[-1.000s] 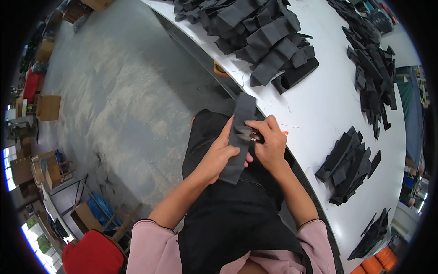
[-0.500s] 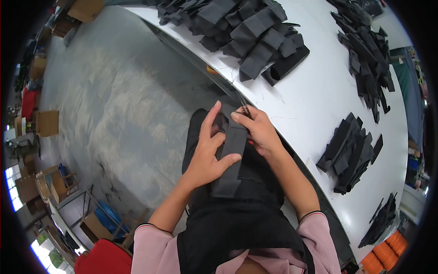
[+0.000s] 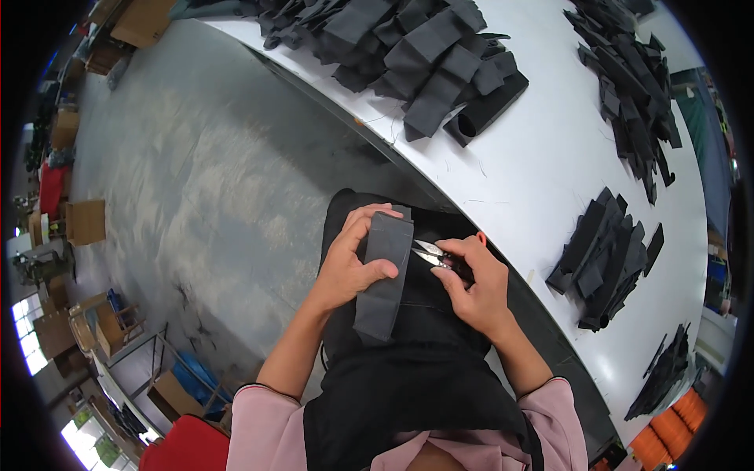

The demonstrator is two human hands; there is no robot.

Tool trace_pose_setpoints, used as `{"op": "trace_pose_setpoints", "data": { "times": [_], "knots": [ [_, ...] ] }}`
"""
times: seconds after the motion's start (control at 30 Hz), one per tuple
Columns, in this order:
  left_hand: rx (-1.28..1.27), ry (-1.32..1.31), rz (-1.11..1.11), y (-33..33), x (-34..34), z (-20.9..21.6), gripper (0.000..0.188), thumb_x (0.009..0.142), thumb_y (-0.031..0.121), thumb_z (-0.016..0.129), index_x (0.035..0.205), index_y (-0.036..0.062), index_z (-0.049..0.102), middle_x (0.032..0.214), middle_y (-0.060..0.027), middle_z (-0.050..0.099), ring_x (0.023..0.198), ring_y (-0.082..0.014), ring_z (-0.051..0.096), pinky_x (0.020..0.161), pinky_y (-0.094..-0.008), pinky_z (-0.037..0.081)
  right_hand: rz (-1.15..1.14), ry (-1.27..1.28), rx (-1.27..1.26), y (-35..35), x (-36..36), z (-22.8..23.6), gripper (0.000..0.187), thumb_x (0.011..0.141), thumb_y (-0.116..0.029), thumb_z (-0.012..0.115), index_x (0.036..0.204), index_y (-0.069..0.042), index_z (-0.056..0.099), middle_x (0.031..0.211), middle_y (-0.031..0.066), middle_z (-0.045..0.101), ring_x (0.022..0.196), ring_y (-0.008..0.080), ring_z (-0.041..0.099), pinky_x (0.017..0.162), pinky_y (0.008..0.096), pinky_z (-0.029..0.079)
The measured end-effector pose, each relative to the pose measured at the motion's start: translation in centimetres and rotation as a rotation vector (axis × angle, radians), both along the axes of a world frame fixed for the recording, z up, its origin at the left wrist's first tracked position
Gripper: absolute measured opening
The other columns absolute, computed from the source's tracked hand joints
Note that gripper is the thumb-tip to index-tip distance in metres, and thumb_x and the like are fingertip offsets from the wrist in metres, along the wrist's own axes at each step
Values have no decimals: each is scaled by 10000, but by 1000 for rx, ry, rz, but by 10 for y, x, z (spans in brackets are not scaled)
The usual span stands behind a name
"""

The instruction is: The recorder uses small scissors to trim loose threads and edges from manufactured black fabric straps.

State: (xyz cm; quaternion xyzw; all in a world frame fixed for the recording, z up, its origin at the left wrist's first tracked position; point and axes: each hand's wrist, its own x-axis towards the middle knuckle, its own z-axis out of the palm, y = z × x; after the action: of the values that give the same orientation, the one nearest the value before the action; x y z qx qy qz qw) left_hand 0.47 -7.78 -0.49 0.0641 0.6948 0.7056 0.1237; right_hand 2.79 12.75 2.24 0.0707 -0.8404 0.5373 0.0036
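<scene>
Over my lap, my left hand [image 3: 351, 263] grips a dark grey strip of fabric [image 3: 385, 271], its thumb lying across the front and its fingers curled behind the upper end. Just right of the strip, my right hand [image 3: 479, 282] is closed around small thread snips [image 3: 430, 253]. Their two silver blades stand apart, tips pointing left at the strip's right edge. A bit of red-orange [image 3: 481, 238] shows by the right index finger. The black apron [image 3: 424, 385] covers my lap beneath both hands.
A white table [image 3: 503, 173] runs diagonally along my right side. On it lie a large heap of dark fabric pieces [image 3: 424, 47], a smaller stack [image 3: 601, 259] and more piles. Orange spools [image 3: 667, 428] sit at lower right. Cardboard boxes [image 3: 85, 222] stand on the floor at left.
My right hand has come down and right, away from the strip's top, and the snips' blades now show. My left fingers have folded around the strip, which has shifted slightly left.
</scene>
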Motion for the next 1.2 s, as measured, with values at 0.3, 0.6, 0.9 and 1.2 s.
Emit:
{"op": "trace_pose_setpoints", "data": {
  "times": [0.3,0.6,0.9,1.2],
  "knots": [
    [-204,110,-58,-1,-6,8,591,632,422,793,1028,40,579,1191,-54,539,1249,-269,390,1041,-402,264,27,116,97,5,-2,5,241,715,-55,698,947,-42,631,734,72,598,595,189,595,518,265,440],
    [-278,162,-125,1,-6,11,590,613,430,787,1003,43,572,1194,-49,539,1262,-275,382,1047,-398,237,18,26,34,2,-3,6,228,731,-55,691,949,-29,630,764,82,616,609,202,607,528,264,453],
    [-310,178,-138,0,-5,10,570,618,438,781,953,35,558,1216,-51,528,1271,-278,375,1048,-403,233,-45,-50,-38,3,3,-4,183,760,-57,679,935,-38,627,785,86,640,626,193,622,558,255,471],
    [-318,173,-171,-3,-6,13,546,622,442,781,887,31,537,1228,-49,523,1307,-283,341,1079,-459,162,-18,-135,-39,5,-4,1,203,777,-90,687,950,-35,596,812,87,652,697,171,646,614,255,488]
  ]
}}
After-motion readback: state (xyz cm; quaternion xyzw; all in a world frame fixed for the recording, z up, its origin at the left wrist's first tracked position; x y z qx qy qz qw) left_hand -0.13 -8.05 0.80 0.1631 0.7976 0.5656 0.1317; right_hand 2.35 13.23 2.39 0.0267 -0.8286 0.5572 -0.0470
